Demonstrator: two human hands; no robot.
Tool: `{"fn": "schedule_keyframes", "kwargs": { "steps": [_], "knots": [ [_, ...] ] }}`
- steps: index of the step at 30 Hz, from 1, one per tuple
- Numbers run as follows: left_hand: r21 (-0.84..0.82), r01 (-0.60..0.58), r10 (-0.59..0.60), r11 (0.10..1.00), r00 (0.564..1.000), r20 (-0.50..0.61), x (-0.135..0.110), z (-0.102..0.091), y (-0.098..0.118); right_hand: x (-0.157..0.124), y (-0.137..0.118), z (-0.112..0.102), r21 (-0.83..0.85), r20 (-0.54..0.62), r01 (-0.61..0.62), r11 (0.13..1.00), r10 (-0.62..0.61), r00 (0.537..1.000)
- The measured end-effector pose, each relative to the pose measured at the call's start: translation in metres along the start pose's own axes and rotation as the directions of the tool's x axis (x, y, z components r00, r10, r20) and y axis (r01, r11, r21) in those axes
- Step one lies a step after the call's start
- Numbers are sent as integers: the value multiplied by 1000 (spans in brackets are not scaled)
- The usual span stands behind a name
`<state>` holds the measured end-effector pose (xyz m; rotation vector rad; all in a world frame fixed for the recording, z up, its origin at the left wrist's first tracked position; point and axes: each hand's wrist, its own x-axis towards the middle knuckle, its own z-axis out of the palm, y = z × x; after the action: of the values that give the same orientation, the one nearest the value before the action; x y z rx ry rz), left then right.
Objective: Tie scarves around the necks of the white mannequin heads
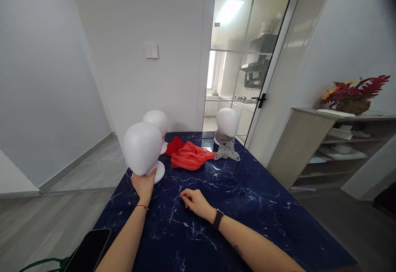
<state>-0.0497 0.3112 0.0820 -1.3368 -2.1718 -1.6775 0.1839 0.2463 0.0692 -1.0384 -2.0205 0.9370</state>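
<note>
Blue table (253, 218): nearest mannequin head (142, 148) in left hand (144, 187), right hand (198, 203) apart.

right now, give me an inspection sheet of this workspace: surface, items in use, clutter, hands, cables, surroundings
Surface: dark blue marbled table
Job's things: near white head, second white head behind it; bright red cloth, darker red cloth; far white head, grey cloth around its neck
Clutter: black phone-like device, lower left
Hands: left hand at the near white head's neck; right hand loosely curled, nothing seen in it
Cables: green cord beside the device, purpose unclear
Surroundings: glazed door behind; shelf unit at right
</note>
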Motion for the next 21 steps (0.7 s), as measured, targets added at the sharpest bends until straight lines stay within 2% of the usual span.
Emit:
{"fn": "schedule_keyframes", "kwargs": {
  "steps": [4,8,11,14,17,19,21],
  "knots": [
    [81,-24,22,996,1000,18,3,2,-9,0,1,0,-19,-8,20,1000,-20,1000],
    [74,-2,2,997,1000,2,2,2,-10,-1,4,3,-33,4,29,999,-29,1000],
    [62,0,1,998,1000,-24,-1,-1,-5,0,7,3,-69,-57,52,996,-56,997],
    [41,-37,38,998,999,-33,-7,-6,2,11,14,-9,-221,-217,84,972,-133,967],
    [15,-44,45,999,998,-48,-13,-12,9,33,26,-32,-447,-336,20,894,-188,923],
    [-7,-50,50,999,998,-44,-18,-15,13,50,36,-45,-568,-335,-24,823,-204,920],
    [-42,-62,62,997,998,-22,-24,-17,19,65,45,-54,-642,-294,-45,765,-192,936]
  ]
}}
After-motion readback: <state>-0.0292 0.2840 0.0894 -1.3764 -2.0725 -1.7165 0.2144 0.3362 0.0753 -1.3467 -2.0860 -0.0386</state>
